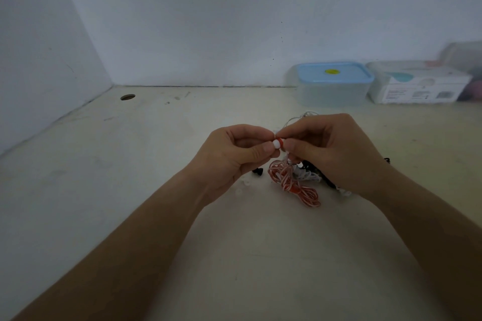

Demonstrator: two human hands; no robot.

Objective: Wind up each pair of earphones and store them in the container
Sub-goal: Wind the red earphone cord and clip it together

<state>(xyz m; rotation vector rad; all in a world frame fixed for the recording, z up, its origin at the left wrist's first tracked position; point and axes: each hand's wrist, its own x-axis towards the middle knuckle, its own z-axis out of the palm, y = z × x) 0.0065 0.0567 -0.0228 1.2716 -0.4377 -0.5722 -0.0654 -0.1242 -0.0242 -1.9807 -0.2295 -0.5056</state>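
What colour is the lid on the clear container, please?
Light blue lid with a yellow dot; head view.

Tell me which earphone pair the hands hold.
The red-and-white pair: left hand and right hand pinch its earbud, while the black pair and white pair lie on the table.

Bare bench [104, 190] extends left and front; earphone tangle [292, 182] lies centre; lidded container [333, 86] and box [417, 88] line the rear-right wall [234, 21].

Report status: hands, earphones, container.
Pinching red earbud: left hand, right hand. Its red cord tangled, unwound. In the way: container closed.
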